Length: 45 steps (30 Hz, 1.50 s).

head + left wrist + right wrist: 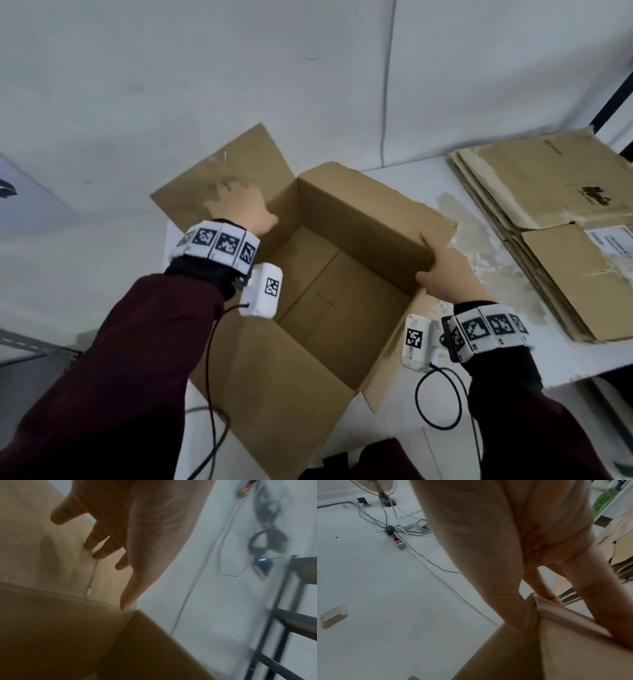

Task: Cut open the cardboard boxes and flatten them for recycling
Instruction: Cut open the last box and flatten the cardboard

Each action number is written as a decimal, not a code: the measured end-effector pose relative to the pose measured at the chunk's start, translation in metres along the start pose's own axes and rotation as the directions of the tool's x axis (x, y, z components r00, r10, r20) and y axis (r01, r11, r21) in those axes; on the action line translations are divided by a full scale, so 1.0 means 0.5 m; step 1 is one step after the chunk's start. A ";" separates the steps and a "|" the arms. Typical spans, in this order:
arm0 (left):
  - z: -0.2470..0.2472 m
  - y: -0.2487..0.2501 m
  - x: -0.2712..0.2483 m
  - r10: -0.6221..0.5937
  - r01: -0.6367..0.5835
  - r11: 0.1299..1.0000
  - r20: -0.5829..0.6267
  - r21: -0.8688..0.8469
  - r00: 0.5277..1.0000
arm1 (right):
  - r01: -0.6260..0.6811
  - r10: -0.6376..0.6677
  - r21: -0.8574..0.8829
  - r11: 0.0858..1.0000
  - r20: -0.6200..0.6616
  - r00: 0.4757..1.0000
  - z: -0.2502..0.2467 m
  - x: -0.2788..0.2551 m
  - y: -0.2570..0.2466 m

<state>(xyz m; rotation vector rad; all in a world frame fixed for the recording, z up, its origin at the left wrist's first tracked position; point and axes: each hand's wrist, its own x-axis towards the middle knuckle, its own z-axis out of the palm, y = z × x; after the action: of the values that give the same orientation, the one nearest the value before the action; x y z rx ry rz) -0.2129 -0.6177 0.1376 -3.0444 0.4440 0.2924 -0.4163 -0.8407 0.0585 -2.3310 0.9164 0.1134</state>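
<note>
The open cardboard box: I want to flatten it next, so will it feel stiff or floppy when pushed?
The open cardboard box looks empty, so it is probably light. Its flaps stand loose, so they likely fold easily under the left hand. The wall pinched by the right hand looks straight, suggesting fair stiffness until the bottom seam is cut.

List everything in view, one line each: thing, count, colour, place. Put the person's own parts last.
open cardboard box: one, brown, on the table in front of the person, flaps spread.
flattened cardboard stack: one pile, brown, on the table to the right.
table: one, white, under the box and the stack.
power strip: one, white, lit switch, on the floor among cables.
fan: one, pale, only partly seen, on the floor.
left hand: fingers spread, pressing the box's far-left flap.
right hand: gripping the box's right wall edge.
</note>
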 end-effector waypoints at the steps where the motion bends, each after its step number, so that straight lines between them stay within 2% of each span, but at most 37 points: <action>1: 0.013 -0.011 0.025 -0.036 0.038 0.999 0.071 -0.022 0.997 | 0.008 -0.008 0.006 1.000 -0.004 1.000 0.000 -0.003 0.003; 3: 0.042 -0.025 0.061 -0.020 0.028 0.999 0.159 -0.044 0.987 | 0.025 -0.023 0.039 0.999 -0.040 0.999 0.002 -0.013 0.005; 5: 0.070 -0.030 0.079 0.057 -0.052 0.998 0.152 -0.036 0.987 | 0.022 -0.009 0.111 0.994 -0.117 0.993 0.009 -0.026 0.007; 8: 0.089 -0.029 0.096 0.072 -0.066 0.996 0.110 -0.059 0.991 | -0.093 0.175 0.360 0.928 -0.202 0.964 0.020 -0.045 0.017; 10: 0.088 -0.028 0.106 0.092 -0.084 0.994 0.131 -0.065 0.987 | -0.202 0.262 0.413 0.888 -0.093 0.961 0.028 -0.050 0.026; 12: 0.091 -0.037 0.115 0.127 -0.114 0.988 0.125 -0.104 0.984 | -0.287 0.281 0.405 0.868 0.076 0.957 0.032 -0.049 0.029; 13: 0.093 -0.040 0.116 0.131 -0.118 0.983 0.091 -0.141 0.987 | -0.302 0.278 0.436 0.848 0.120 0.953 0.031 -0.048 0.024; 15: 0.089 -0.039 0.114 0.114 -0.107 0.954 0.009 -0.279 0.993 | -0.252 0.246 0.507 0.824 0.081 0.966 0.026 -0.044 0.010; 17: 0.061 -0.020 0.095 0.100 -0.117 0.910 -0.063 -0.399 0.993 | -0.158 0.212 0.533 0.831 -0.040 0.977 0.009 -0.041 0.001; 20: -0.019 0.031 0.022 0.188 -0.249 0.861 -0.177 -0.443 0.966 | -0.030 0.157 0.539 0.842 -0.191 0.969 -0.039 -0.047 -0.019; 22: -0.079 0.079 -0.056 0.234 -0.355 0.792 -0.289 -0.497 0.928 | 0.077 0.095 0.493 0.867 -0.315 0.944 -0.074 -0.052 -0.038; 23: -0.104 0.106 -0.101 0.239 -0.373 0.745 -0.301 -0.553 0.923 | 0.138 0.054 0.453 0.881 -0.386 0.921 -0.089 -0.055 -0.046; 25: -0.124 0.157 -0.180 0.278 -0.319 0.629 -0.178 -0.709 0.944 | 0.267 -0.067 0.350 0.898 -0.491 0.869 -0.112 -0.075 -0.062; 27: -0.100 0.204 -0.241 0.360 -0.191 0.443 -0.021 -0.876 0.933 | 0.383 -0.195 0.279 0.880 -0.525 0.829 -0.112 -0.113 -0.080; 28: -0.079 0.226 -0.269 0.371 -0.136 0.337 -0.001 -0.932 0.929 | 0.445 -0.267 0.257 0.858 -0.517 0.813 -0.104 -0.137 -0.085; 30: -0.025 0.253 -0.309 0.279 -0.088 0.133 -0.048 -0.987 0.959 | 0.554 -0.416 0.193 0.810 -0.476 0.775 -0.067 -0.172 -0.079; 32: 0.025 0.277 -0.351 0.080 -0.108 -0.004 -0.108 -0.994 0.991 | 0.603 -0.546 0.046 0.796 -0.377 0.748 -0.034 -0.202 -0.049; 34: 0.062 0.282 -0.386 -0.098 -0.186 -0.051 -0.180 -0.981 0.979 | 0.625 -0.615 -0.065 0.778 -0.277 0.738 -0.019 -0.226 -0.019; 36: 0.085 0.276 -0.412 -0.197 -0.220 -0.022 -0.212 -0.975 0.957 | 0.669 -0.651 -0.002 0.744 -0.227 0.724 -0.031 -0.244 0.005; 39: 0.091 0.252 -0.433 -0.142 -0.198 -0.001 -0.196 -0.980 0.970 | 0.620 -0.555 0.255 0.742 -0.285 0.782 -0.074 -0.222 0.046; 41: 0.089 0.227 -0.434 -0.055 -0.185 -0.028 -0.183 -0.982 0.982 | 0.523 -0.459 0.275 0.807 -0.263 0.848 -0.107 -0.179 0.080; 43: 0.092 0.197 -0.425 0.026 -0.165 -0.023 -0.166 -0.986 0.986 | 0.337 -0.318 0.356 0.872 -0.112 0.941 -0.123 -0.125 0.116; 44: 0.091 0.183 -0.419 0.071 -0.154 -0.008 -0.155 -0.988 0.985 | 0.207 -0.231 0.434 0.877 0.001 0.973 -0.123 -0.101 0.129; 45: 0.090 0.168 -0.413 0.112 -0.139 0.011 -0.137 -0.990 0.984 | 0.068 -0.149 0.510 0.857 0.118 0.982 -0.119 -0.082 0.137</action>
<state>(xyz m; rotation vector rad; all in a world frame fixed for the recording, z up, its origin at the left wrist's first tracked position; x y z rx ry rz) -0.4392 -0.6375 0.1315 -4.4543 0.7774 1.0100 -0.4996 -0.8899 0.0825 -1.8469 0.6389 0.0018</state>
